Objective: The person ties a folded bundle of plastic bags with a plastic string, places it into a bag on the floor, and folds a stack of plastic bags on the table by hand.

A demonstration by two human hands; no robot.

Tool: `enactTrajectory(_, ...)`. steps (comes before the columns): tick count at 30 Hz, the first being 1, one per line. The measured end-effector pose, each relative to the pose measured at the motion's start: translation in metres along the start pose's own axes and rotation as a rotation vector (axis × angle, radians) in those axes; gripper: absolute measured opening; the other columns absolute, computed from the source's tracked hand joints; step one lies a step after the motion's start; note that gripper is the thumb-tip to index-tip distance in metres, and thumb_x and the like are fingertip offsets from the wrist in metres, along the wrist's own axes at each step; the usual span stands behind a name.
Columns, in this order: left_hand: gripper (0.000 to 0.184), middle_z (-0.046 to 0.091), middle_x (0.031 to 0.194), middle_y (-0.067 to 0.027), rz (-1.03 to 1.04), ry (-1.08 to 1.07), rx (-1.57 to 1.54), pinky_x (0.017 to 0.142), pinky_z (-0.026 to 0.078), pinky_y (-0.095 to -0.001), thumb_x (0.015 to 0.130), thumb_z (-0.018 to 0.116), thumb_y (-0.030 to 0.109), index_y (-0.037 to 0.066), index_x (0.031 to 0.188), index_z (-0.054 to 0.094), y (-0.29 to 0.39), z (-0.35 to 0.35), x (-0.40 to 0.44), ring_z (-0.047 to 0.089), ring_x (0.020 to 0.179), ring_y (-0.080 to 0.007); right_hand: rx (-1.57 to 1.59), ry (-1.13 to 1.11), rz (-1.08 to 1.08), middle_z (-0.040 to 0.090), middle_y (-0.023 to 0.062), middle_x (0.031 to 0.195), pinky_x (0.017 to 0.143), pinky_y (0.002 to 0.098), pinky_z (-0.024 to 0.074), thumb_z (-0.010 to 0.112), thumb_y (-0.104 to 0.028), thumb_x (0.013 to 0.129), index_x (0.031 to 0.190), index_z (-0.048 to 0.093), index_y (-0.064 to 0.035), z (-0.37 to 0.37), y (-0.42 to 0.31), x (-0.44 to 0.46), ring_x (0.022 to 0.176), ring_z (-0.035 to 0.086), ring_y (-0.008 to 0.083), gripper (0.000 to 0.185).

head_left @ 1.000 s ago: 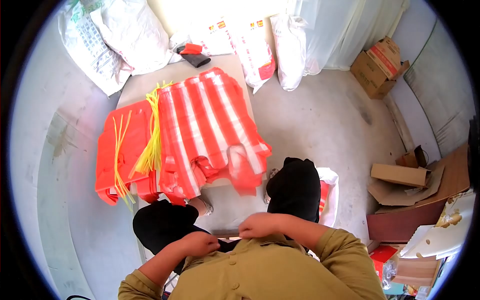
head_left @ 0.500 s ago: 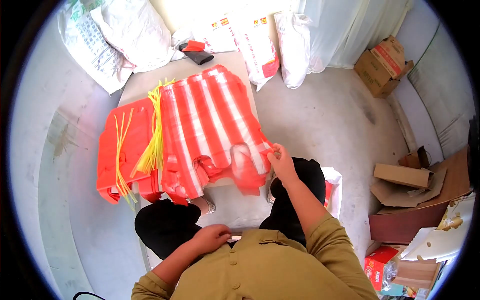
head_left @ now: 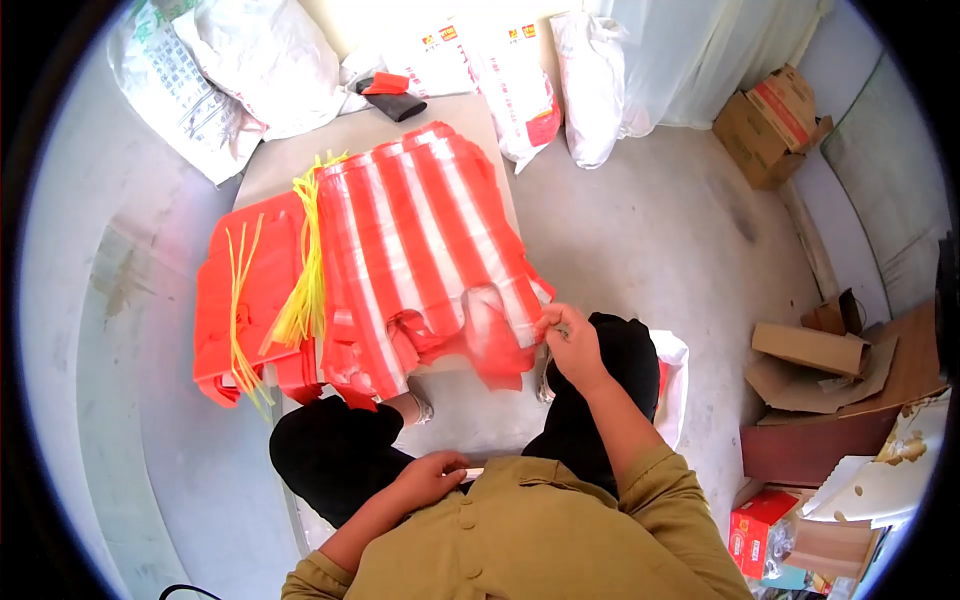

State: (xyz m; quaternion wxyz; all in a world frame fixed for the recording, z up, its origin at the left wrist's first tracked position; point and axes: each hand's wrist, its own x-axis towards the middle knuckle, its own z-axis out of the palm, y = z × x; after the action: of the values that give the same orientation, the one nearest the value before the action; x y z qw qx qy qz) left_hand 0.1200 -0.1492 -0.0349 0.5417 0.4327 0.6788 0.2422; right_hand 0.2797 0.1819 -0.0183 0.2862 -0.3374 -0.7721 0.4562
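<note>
A stack of red-and-white striped plastic bags [head_left: 405,240] lies on the low table, with cut-out handles toward me. My right hand [head_left: 572,345] is at the stack's near right corner, thumb and fingers pinched on the edge of a bag handle. My left hand [head_left: 432,478] rests on my lap, palm down, its fingers lying loosely; a pale edge shows by the fingertips. A bundle of yellow ties [head_left: 305,265] lies along the left side of the striped bags. Left of it, a few loose yellow strands [head_left: 240,300] cross a pile of plain red bags [head_left: 245,260].
The low table [head_left: 275,165] stands before my knees. On its far edge lies a black-and-red item [head_left: 393,100]. White sacks [head_left: 265,65] line the back wall. Cardboard boxes [head_left: 770,125] stand far right, more cardboard [head_left: 825,360] nearer right. A white bag [head_left: 672,385] sits beside my right knee.
My right hand has moved slightly down and to the right along the bag corner, baring more of that corner. My left hand stays on my lap. The view has shifted slightly.
</note>
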Motion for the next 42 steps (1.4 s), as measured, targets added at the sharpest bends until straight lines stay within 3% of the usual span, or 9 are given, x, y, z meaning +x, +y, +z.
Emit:
enactTrajectory(9,0.034,0.074,0.116,-0.0155,0.064,-0.057,0.016,0.09,0.056,-0.0389,0.102,0.067,0.031,0.007,0.125,0.071,-0.009,0.022,0.015,0.072,0.104,-0.0304,-0.261,0.198,-0.408,0.073,0.0119,0.106,0.087,0.0416,0.0525,0.064,-0.001,0.091,0.105,0.071,-0.0041,0.012,-0.029,0.006,0.095,0.065,0.0343,0.016)
enactTrajectory(12,0.034,0.074,0.116,-0.0151,0.048,-0.034,0.058,0.091,0.056,-0.0378,0.102,0.065,0.032,0.006,0.125,0.071,-0.015,0.029,0.019,0.072,0.106,-0.0286,-0.342,-0.076,-0.418,0.074,0.0102,0.101,0.085,0.0437,0.0521,0.066,-0.004,0.091,0.104,0.072,-0.0054,0.017,-0.021,0.012,0.091,0.066,0.0354,0.015)
enactTrajectory(15,0.033,0.073,0.118,-0.0155,-0.009,-0.025,-0.029,0.094,0.055,-0.037,0.104,0.064,0.03,0.006,0.127,0.069,-0.012,0.027,0.014,0.07,0.108,-0.0268,-0.381,0.012,-0.446,0.071,0.0158,0.09,0.079,0.0515,0.0506,0.059,-0.014,0.092,0.09,0.071,-0.0074,0.015,-0.049,0.003,0.09,0.066,0.0394,0.014)
enactTrajectory(19,0.034,0.072,0.118,-0.017,-0.071,0.005,-0.151,0.097,0.054,-0.0374,0.105,0.063,0.029,0.006,0.13,0.068,-0.019,0.026,0.011,0.07,0.11,-0.0271,-0.554,-0.105,-0.385,0.074,0.0124,0.092,0.077,0.0463,0.0521,0.068,-0.006,0.089,0.098,0.073,-0.0052,-0.005,-0.057,-0.006,0.087,0.067,0.0353,0.011)
enactTrajectory(25,0.025,0.075,0.106,-0.0177,0.031,0.081,0.487,0.087,0.057,-0.0469,0.095,0.064,0.026,0.005,0.103,0.075,-0.008,-0.041,-0.011,0.071,0.1,-0.036,-0.539,0.172,-0.275,0.076,0.0146,0.095,0.076,0.0432,0.0563,0.069,-0.008,0.093,0.102,0.075,-0.0043,-0.058,-0.05,-0.006,0.087,0.071,0.0365,0.012)
enactTrajectory(26,0.023,0.074,0.101,-0.0174,0.004,0.146,0.597,0.084,0.057,-0.0487,0.094,0.064,0.025,0.005,0.096,0.075,-0.012,-0.055,-0.014,0.071,0.096,-0.0375,-0.396,0.214,-0.184,0.072,0.0164,0.093,0.082,0.0492,0.0533,0.062,-0.02,0.097,0.1,0.072,-0.0069,-0.061,-0.045,-0.008,0.09,0.067,0.0392,0.017)
enactTrajectory(33,0.018,0.072,0.085,-0.0156,-0.32,0.746,0.934,0.074,0.054,-0.0516,0.09,0.071,0.021,0.006,0.081,0.07,-0.024,-0.148,-0.06,0.069,0.084,-0.0386,-0.755,-0.015,-0.126,0.072,0.0159,0.095,0.083,0.0514,0.0534,0.059,-0.024,0.097,0.095,0.07,-0.0074,-0.058,-0.03,-0.011,0.092,0.068,0.0395,0.019)
enactTrajectory(36,0.018,0.066,0.081,-0.0147,-0.066,1.042,0.817,0.071,0.051,-0.0512,0.091,0.071,0.018,0.005,0.081,0.064,-0.043,-0.156,-0.071,0.064,0.08,-0.0395,-0.751,-0.011,-0.143,0.072,0.0161,0.095,0.084,0.0525,0.0531,0.057,-0.024,0.096,0.091,0.068,-0.0077,-0.055,-0.032,-0.009,0.094,0.067,0.0405,0.021)
enactTrajectory(42,0.017,0.066,0.08,-0.0151,0.042,1.141,0.754,0.069,0.049,-0.051,0.088,0.073,0.016,0.004,0.079,0.063,-0.053,-0.156,-0.066,0.064,0.078,-0.04,-0.797,-0.019,-0.089,0.074,0.0136,0.097,0.086,0.0484,0.0541,0.064,-0.024,0.095,0.098,0.073,-0.0075,-0.049,-0.031,-0.002,0.095,0.069,0.0361,0.019)
